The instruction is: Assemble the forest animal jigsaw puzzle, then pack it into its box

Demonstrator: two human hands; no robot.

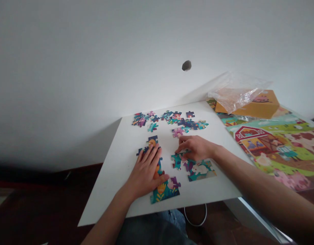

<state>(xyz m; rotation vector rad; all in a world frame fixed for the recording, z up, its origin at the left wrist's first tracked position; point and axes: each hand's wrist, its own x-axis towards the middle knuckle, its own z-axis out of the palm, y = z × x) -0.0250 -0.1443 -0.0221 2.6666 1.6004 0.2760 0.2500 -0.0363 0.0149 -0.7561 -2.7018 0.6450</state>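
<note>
My left hand (146, 172) lies flat with its fingers spread over a joined group of puzzle pieces (166, 192) on the white table (108, 177). Part of that group is hidden under the palm and fingers. To its right, my right hand (194, 148) is bent down over a second joined group with a white rabbit (200, 170). Its fingers are curled at the top edge of that group, and what they hold, if anything, is hidden. Just above the right hand lies a loose pink and purple piece (177, 132).
Loose puzzle pieces (172, 117) are scattered along the back of the table by the wall. On the right lie a farm picture (282, 149), a yellow card (261, 109) and a clear plastic bag (235, 93). A white cable (206, 214) hangs below the front edge.
</note>
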